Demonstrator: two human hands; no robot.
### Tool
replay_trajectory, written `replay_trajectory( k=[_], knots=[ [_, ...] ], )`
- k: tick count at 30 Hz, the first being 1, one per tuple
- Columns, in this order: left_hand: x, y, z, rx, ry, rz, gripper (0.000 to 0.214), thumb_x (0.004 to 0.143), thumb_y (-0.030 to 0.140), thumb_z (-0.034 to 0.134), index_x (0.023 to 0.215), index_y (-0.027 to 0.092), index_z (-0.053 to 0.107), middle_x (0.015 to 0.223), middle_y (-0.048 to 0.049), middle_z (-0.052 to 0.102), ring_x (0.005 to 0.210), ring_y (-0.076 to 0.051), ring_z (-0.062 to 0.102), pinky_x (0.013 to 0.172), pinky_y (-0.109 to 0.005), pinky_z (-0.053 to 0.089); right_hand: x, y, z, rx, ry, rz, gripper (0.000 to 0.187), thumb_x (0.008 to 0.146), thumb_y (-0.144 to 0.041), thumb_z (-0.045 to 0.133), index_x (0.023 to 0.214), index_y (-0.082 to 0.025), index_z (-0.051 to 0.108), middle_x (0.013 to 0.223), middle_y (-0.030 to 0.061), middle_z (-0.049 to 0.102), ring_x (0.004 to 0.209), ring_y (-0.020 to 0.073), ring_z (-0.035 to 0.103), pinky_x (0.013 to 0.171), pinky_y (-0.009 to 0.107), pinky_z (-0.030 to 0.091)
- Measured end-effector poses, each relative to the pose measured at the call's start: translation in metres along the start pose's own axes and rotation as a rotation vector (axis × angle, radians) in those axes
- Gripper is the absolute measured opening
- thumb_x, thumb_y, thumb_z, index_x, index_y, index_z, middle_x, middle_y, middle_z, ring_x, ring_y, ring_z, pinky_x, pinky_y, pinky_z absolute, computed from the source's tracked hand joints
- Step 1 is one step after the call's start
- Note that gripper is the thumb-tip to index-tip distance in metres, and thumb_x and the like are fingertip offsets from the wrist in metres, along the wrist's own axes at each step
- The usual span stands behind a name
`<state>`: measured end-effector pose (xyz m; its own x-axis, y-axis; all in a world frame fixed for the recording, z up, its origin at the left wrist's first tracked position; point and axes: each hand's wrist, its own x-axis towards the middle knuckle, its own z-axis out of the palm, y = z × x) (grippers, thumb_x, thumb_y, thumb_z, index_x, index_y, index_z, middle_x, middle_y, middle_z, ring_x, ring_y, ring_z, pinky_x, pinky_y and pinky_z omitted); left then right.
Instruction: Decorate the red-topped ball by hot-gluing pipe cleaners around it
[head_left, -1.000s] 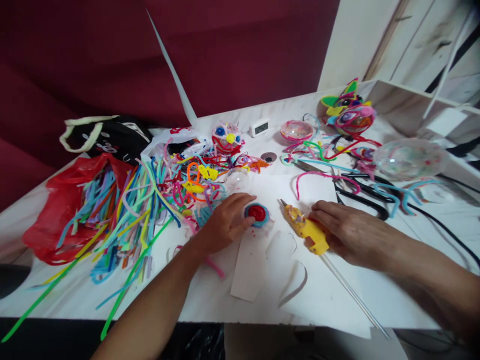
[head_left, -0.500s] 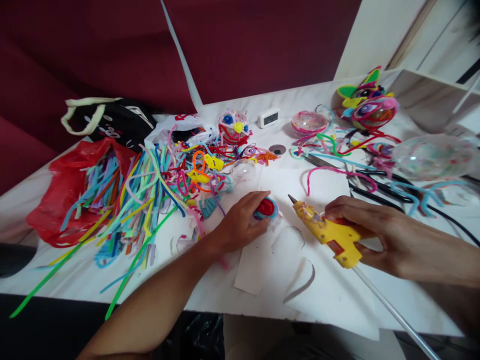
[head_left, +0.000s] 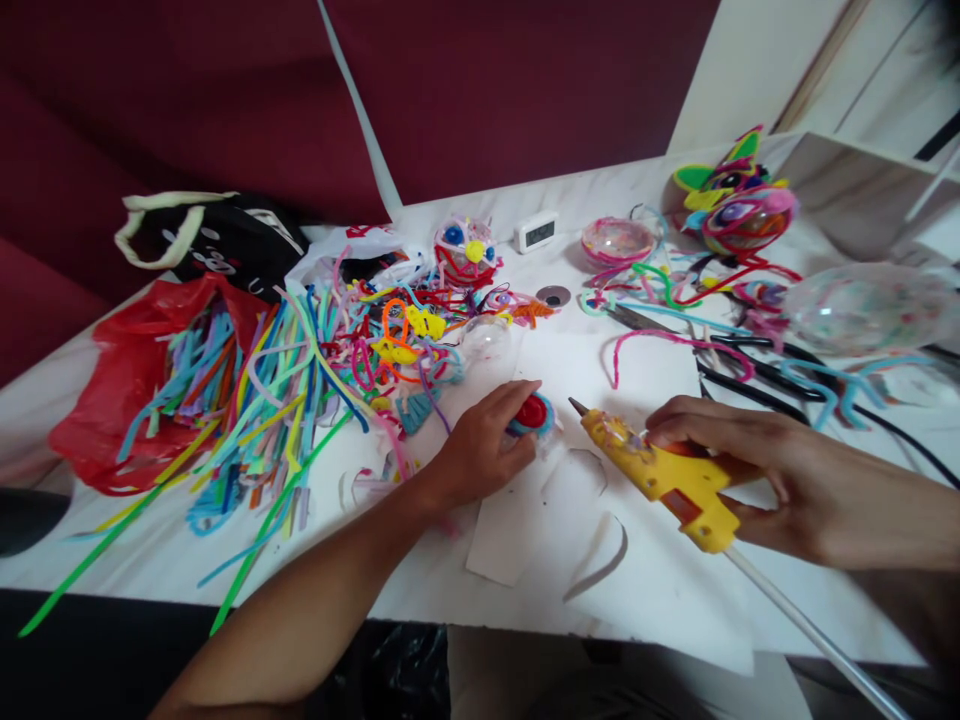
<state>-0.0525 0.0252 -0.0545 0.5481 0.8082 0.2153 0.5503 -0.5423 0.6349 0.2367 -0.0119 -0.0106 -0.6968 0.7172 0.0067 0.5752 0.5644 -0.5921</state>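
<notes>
My left hand (head_left: pixel 484 445) is closed around a small round piece coiled from pipe cleaners (head_left: pixel 533 411), red in the middle with a light blue rim, low over the white paper. In my right hand (head_left: pixel 757 475) is a yellow hot glue gun (head_left: pixel 664 475), its metal nozzle pointing left toward the coiled piece but apart from it. A long translucent glue stick (head_left: pixel 806 625) runs out of the gun's back end. Under both hands lie white paper sheets (head_left: pixel 679 590) and a curled paper strip (head_left: pixel 596 560).
Pipe cleaners (head_left: pixel 289 400) spill from a red plastic bag (head_left: pixel 112 400) at left. Behind them stands a black tote bag (head_left: pixel 217 245). Scissors (head_left: pixel 634 318), a small white clock (head_left: pixel 536 232), decorated balls (head_left: pixel 466 252) and a clear plastic shell (head_left: pixel 874 308) lie toward the back and right.
The glue gun's nozzle has shifted slightly left, nearer the coiled piece, and its back end has swung a little to the right. My left hand has stayed almost still.
</notes>
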Motion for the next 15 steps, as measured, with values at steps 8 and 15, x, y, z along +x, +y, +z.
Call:
replay_trajectory(
  k=[8,15],
  knots=[
    [0.000,-0.001,0.001,0.024,0.005,0.024,0.052,0.083,0.023,0.048,0.133,0.014,0.044,0.135,-0.0155,0.049,0.128,-0.026,0.046,0.110,-0.043,0.037,0.004,-0.008,0.000,0.223,-0.078,0.053,0.036,0.083,-0.032,0.059,0.117,-0.027,0.053,0.115,0.0063,0.063,0.100,0.0238,0.064,0.071,0.026,0.057],
    [-0.001,0.000,0.001,0.047,0.004,0.028,0.052,0.083,0.022,0.047,0.134,0.016,0.042,0.137,-0.0146,0.048,0.129,-0.027,0.045,0.110,-0.045,0.037,-0.003,-0.004,0.014,0.059,0.032,-0.030,0.047,0.084,-0.035,0.060,0.128,-0.032,0.044,0.129,0.0061,0.057,0.110,0.0253,0.061,0.075,0.026,0.057]
  ],
)
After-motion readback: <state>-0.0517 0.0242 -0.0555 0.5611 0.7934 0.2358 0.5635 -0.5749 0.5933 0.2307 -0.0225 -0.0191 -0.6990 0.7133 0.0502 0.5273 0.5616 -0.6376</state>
